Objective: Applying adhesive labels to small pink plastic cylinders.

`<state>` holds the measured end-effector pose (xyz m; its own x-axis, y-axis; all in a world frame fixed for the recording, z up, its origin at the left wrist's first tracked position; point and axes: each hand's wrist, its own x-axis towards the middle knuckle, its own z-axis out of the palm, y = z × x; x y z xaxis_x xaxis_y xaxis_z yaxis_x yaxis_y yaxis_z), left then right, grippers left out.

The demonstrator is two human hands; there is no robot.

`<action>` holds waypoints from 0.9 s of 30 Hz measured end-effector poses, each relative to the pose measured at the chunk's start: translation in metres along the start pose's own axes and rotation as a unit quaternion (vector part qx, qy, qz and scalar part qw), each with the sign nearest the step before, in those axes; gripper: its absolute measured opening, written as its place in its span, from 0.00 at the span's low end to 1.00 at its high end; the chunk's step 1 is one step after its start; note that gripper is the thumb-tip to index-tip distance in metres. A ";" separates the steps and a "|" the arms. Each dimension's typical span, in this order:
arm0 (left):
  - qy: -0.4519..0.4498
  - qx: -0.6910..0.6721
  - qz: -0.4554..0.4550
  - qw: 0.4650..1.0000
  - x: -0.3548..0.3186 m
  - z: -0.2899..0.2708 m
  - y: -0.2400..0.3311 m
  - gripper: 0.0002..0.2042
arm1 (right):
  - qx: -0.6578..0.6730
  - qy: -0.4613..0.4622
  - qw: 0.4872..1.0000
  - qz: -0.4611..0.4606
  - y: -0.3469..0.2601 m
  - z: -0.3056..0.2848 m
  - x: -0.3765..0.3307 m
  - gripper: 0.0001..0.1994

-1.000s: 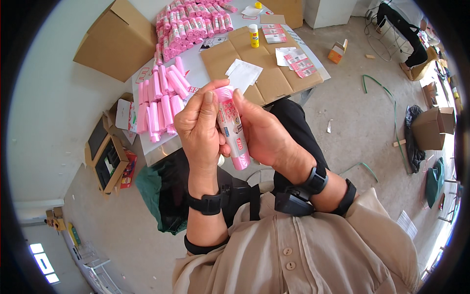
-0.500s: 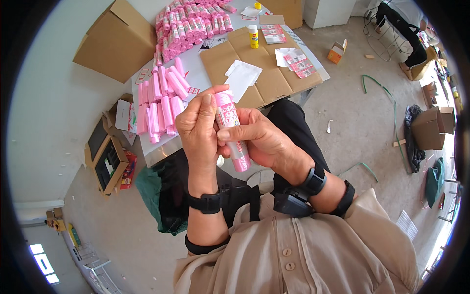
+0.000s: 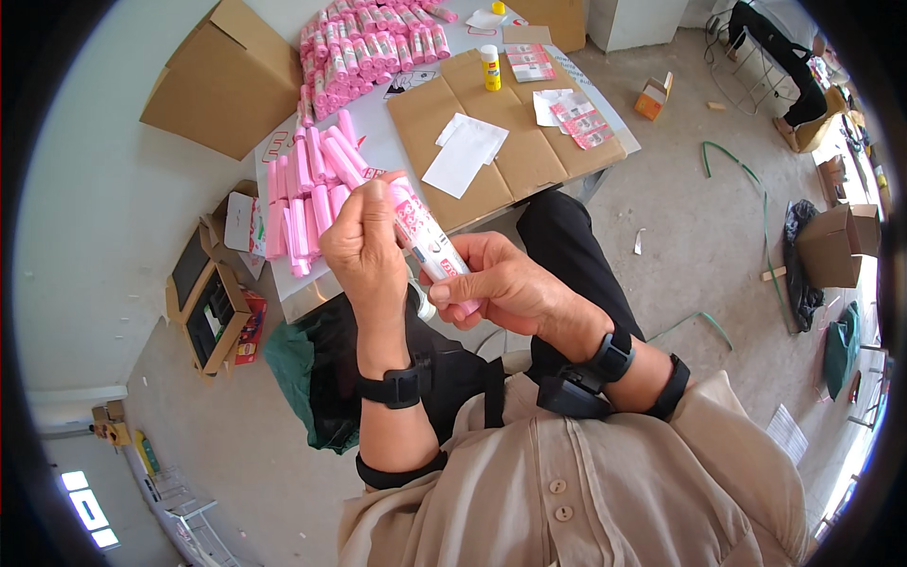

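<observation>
Between my two hands a pink plastic bag roll (image 3: pixel 427 236) with a printed paper label around it is held at a slant. My left hand (image 3: pixel 364 241) pinches its upper end. The fingers of my right hand (image 3: pixel 510 283) wrap the lower end, thumb lying across the label. Just beyond my left hand, plain pink rolls (image 3: pixel 300 213) lie heaped on the table's left part. Farther back is a large pile of labelled pink rolls (image 3: pixel 364 57). Flattened cardboard (image 3: pixel 430 109) bears white paper slips (image 3: pixel 468 156), printed labels (image 3: pixel 583 125) and a yellow glue stick (image 3: pixel 490 71) with a white cap.
A big cardboard box (image 3: pixel 222 80) stands at the table's left. On the floor are an open carton (image 3: pixel 213 321), a dark green bag (image 3: pixel 288 359), a small orange box (image 3: pixel 653 96) and green strapping (image 3: pixel 746 175). Another person's leg (image 3: pixel 775 42) shows at the far right.
The roll has tilted further, its upper end shifting left and its lower part sitting deeper in my right hand. My left hand has moved slightly left. A different part of the label faces up.
</observation>
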<state>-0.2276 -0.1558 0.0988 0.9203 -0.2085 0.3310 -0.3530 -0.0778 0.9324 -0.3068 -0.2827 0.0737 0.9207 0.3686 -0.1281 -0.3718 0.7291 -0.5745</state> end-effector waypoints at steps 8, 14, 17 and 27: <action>0.019 -0.183 -0.107 0.977 0.001 0.009 -0.001 0.17 | 0.022 0.001 1.000 0.011 -0.003 -0.006 0.001 0.09; -0.037 -0.200 -0.114 0.973 -0.001 0.003 -0.018 0.16 | 0.055 -0.021 0.998 0.011 -0.002 -0.015 0.002 0.12; -0.004 -0.261 -0.108 0.959 0.003 -0.001 -0.030 0.14 | 0.082 -0.012 0.997 0.007 -0.002 -0.020 0.000 0.12; 0.017 -0.240 -0.109 0.965 0.016 0.003 -0.050 0.14 | 0.134 0.025 0.991 0.009 -0.003 -0.033 0.010 0.10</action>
<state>-0.1959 -0.1583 0.0569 0.9717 -0.2053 0.1164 -0.0393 0.3454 0.9376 -0.2927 -0.3004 0.0478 0.9157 0.3595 -0.1797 -0.4007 0.8516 -0.3379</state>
